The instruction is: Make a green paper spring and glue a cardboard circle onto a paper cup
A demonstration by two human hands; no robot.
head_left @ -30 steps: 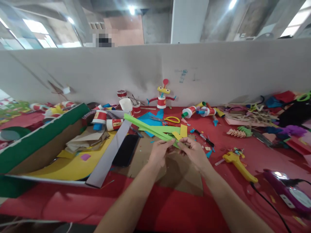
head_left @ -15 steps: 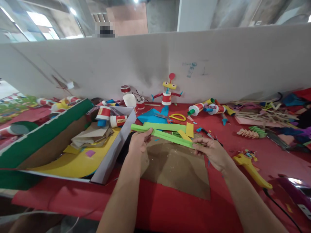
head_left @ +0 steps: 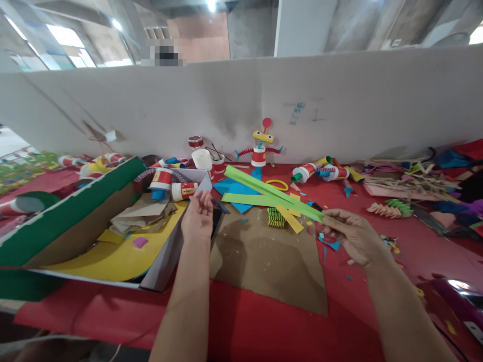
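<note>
Over the link, I have the right hand (head_left: 349,232) pinching the green strip (head_left: 277,194) by its near end, likely so its length reaches unobstructed toward ten o'clock, while the left hand (head_left: 198,218), fingers loosely curled around nothing, hovers at the cardboard's (head_left: 267,264) ten o'clock.

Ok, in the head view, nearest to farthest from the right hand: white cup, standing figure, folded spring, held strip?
1. Held strip: in the right hand.
2. Folded spring: left, on the cardboard.
3. Standing figure: farther back, left.
4. White cup: left of the figure.
</note>
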